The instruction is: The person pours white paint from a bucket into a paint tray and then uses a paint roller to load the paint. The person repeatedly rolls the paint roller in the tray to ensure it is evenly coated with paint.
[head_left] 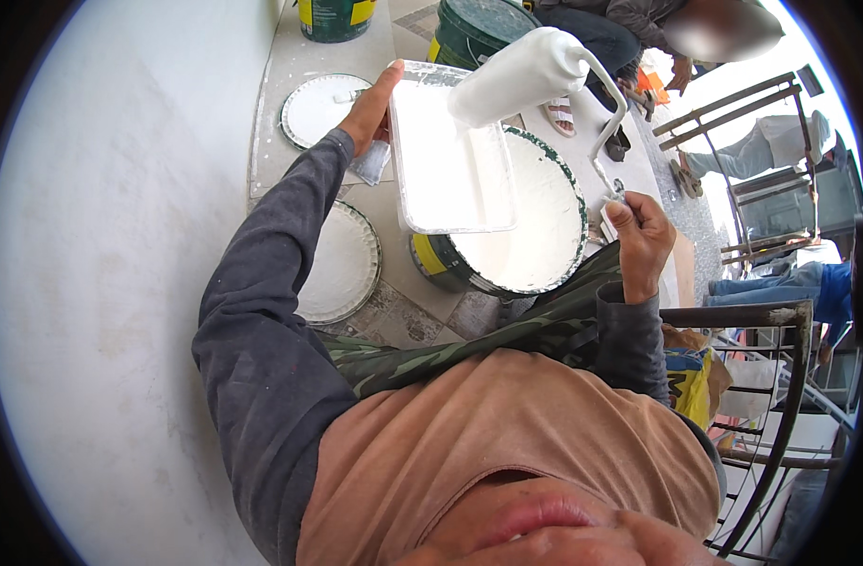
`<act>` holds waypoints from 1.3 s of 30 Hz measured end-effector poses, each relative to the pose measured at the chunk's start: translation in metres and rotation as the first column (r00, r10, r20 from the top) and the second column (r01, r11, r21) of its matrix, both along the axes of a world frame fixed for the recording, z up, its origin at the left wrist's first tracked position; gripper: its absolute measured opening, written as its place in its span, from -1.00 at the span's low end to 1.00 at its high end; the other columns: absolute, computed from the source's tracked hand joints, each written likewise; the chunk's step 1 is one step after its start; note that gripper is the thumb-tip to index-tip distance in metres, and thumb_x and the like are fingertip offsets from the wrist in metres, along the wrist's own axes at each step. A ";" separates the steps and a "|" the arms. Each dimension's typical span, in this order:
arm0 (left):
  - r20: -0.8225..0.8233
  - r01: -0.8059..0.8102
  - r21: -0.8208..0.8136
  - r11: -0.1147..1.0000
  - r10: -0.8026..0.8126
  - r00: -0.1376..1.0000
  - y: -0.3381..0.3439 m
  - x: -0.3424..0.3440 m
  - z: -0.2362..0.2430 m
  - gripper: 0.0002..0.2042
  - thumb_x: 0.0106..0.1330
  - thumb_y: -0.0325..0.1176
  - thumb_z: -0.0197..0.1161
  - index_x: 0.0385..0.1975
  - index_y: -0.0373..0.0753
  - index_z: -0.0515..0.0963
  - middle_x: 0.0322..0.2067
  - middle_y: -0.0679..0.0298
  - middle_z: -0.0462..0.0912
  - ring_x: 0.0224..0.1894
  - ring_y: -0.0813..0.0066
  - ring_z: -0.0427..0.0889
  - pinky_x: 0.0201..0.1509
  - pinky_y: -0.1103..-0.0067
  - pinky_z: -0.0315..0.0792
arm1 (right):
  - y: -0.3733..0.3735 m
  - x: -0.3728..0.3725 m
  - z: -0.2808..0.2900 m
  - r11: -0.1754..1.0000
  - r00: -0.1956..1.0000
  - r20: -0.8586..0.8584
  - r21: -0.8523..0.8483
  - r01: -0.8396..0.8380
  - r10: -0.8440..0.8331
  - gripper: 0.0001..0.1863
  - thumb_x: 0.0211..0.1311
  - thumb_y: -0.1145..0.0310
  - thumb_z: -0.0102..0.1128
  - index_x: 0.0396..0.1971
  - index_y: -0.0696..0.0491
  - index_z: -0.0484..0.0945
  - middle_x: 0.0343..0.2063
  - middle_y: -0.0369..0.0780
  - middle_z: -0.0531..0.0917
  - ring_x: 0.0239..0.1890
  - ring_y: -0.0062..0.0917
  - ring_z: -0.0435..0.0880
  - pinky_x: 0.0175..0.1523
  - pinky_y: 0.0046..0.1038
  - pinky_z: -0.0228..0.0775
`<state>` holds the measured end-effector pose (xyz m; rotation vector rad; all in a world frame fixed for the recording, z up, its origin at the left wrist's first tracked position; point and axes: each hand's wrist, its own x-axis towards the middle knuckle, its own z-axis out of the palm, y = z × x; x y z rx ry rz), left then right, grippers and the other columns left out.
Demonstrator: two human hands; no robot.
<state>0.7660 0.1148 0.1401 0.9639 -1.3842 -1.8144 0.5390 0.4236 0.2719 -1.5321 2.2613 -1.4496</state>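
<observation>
My left hand (370,111) is closed around the left edge of a clear plastic paint tray (405,174) with white paint in it. By its handle, my right hand (644,236) grips a paint roller (521,77), and the bent wire frame runs up to the sleeve. White paint coats the thick roller sleeve, whose lower end lies over the upper part of the tray. Whether it touches the paint there I cannot tell. Behind and below the tray stands a green bucket (438,261) of white paint, partly hidden by the tray.
Paint-smeared round lids (323,111) (342,274) lie on the floor at left, beside a white wall (120,236). More green buckets (335,19) (479,33) stand farther off. A person (620,24) crouches at the top. Metal railing (790,377) is at right.
</observation>
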 end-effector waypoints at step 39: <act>-0.078 0.041 0.033 0.999 -0.039 0.996 -0.002 0.005 -0.006 -0.26 0.30 0.31 -0.15 0.15 -0.28 0.41 -0.15 0.13 0.63 -0.22 0.45 0.62 -0.22 0.47 0.53 | 0.005 0.001 -0.007 0.993 1.000 0.005 -0.117 0.004 -0.003 -0.67 0.10 0.39 0.47 -0.24 0.30 0.61 -0.47 -0.27 0.66 -0.41 -0.68 0.58 -0.25 -0.63 0.44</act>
